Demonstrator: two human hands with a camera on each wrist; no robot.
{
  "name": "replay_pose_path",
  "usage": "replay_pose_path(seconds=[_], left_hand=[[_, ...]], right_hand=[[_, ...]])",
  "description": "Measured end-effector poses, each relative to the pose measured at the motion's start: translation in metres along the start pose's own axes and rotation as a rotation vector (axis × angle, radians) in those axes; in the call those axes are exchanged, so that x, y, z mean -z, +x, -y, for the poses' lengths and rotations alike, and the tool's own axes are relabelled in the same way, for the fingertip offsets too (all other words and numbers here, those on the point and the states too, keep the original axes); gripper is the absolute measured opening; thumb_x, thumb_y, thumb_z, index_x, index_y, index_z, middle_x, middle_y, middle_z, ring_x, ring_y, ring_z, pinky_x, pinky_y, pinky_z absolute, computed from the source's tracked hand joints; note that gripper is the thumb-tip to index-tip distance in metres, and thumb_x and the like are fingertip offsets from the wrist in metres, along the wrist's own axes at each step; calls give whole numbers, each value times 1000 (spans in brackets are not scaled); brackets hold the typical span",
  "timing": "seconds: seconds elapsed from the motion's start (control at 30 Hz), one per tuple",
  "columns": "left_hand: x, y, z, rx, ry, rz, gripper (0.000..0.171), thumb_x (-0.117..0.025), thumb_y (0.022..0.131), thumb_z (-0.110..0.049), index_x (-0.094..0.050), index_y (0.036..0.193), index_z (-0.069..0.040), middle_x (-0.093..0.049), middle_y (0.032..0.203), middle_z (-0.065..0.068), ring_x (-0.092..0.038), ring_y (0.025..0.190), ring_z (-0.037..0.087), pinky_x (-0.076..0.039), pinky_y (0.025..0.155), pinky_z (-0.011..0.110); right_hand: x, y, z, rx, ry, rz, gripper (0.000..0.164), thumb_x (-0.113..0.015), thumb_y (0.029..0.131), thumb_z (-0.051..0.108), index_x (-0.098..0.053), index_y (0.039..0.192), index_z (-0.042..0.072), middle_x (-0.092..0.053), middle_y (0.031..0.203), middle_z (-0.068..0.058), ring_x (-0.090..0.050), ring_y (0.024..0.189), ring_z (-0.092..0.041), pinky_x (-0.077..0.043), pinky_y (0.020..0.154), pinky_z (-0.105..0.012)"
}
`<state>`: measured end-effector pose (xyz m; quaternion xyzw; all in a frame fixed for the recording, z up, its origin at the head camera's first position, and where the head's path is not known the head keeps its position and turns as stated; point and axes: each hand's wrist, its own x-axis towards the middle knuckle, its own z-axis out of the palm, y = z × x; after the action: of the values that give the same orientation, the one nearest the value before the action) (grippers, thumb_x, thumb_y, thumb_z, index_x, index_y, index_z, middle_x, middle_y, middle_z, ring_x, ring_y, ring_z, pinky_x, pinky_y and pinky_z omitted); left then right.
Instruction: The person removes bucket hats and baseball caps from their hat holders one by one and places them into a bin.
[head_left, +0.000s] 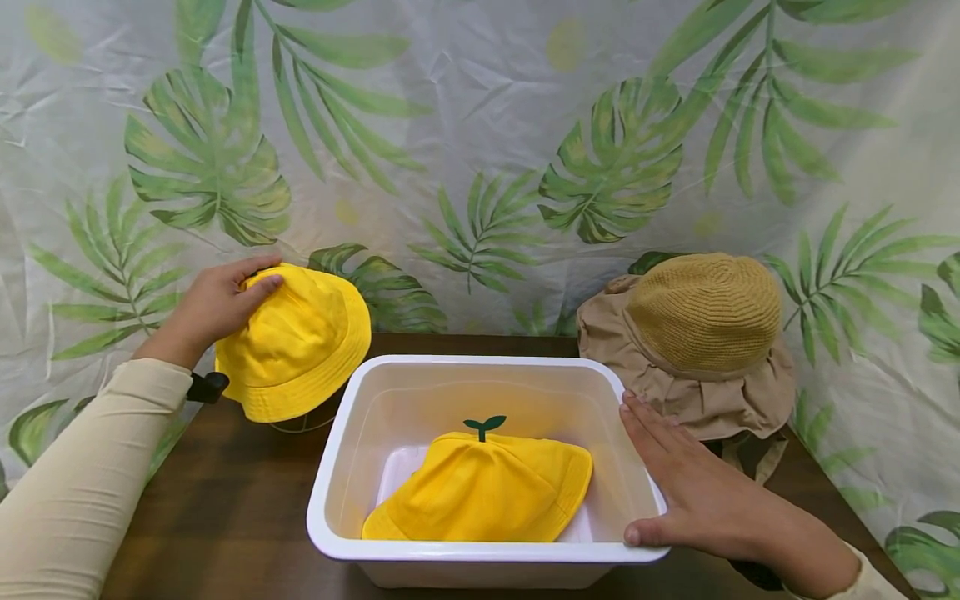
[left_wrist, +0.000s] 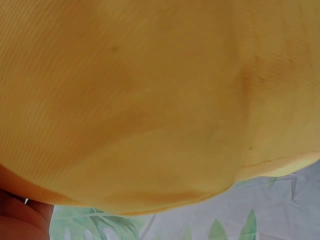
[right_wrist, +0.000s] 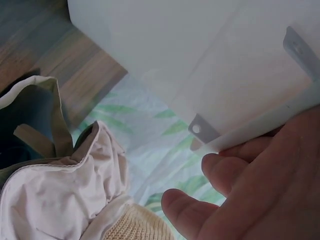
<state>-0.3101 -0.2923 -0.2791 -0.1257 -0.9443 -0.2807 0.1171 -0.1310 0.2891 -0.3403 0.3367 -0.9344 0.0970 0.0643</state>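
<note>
At the left in the head view, my left hand (head_left: pixel 217 304) grips a yellow bucket hat (head_left: pixel 307 342) by its crown, with the thumb across the top. The hat's yellow cloth (left_wrist: pixel 150 100) fills most of the left wrist view. A second yellow hat (head_left: pixel 487 492), with a green sprout on top, lies inside a white plastic basin (head_left: pixel 480 550). My right hand (head_left: pixel 697 492) rests on the basin's right rim, its fingers extended along the edge and its thumb at the front corner. From the right wrist view, the fingertips (right_wrist: pixel 217 170) are beside the rim's outer side.
Right of the basin sits a beige hat (head_left: pixel 705 317) with a knitted crown, a ruffled brim and hanging straps. All stands on a dark wooden table (head_left: pixel 225 492). A leaf-print cloth (head_left: pixel 480 125) hangs behind and along the sides.
</note>
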Motion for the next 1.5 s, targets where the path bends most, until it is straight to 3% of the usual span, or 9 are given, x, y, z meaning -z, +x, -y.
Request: replay_pose_path(seconds=[0.4, 0.67, 0.87, 1.2, 1.5], left_hand=[[1, -2, -4, 43, -37, -6, 62, -44, 101, -52, -52, 145, -9, -45, 145, 30, -37, 132, 52, -35, 99, 66], [3, 2, -4, 19, -31, -8, 59, -42, 102, -52, -57, 140, -9, -48, 141, 31, -39, 129, 52, -36, 97, 65], [7, 4, -4, 47, -68, 9, 63, -39, 101, -55, -53, 143, -9, -43, 145, 31, -37, 132, 52, -35, 99, 66], [17, 5, -8, 31, -86, -49, 65, -39, 102, -53, -54, 140, -3, -47, 141, 32, -40, 128, 51, -35, 99, 65], [30, 5, -15, 24, -65, -76, 63, -41, 101, -54, -55, 141, -8, -50, 138, 31, -43, 125, 50, -37, 94, 64]], right_hand=[[0, -1, 1, -11, 9, 7, 120, -73, 76, 63, -10, 159, 3, -10, 164, -18, -13, 150, -25, 8, 110, -10], [-2, -3, 1, -16, 2, 3, 121, -74, 75, 64, -11, 159, 3, -11, 164, -18, -15, 149, -27, 7, 110, -10], [-3, -2, 0, -12, -8, -4, 121, -73, 75, 65, -12, 159, 3, -12, 164, -18, -15, 149, -27, 8, 110, -10], [-2, -1, 0, -22, 4, 7, 121, -73, 76, 64, -10, 159, 4, -10, 164, -17, -15, 149, -28, 8, 109, -9], [0, -1, 0, -20, 9, 8, 118, -73, 77, 62, -12, 159, 3, -10, 164, -18, -13, 150, -26, 7, 109, -9]])
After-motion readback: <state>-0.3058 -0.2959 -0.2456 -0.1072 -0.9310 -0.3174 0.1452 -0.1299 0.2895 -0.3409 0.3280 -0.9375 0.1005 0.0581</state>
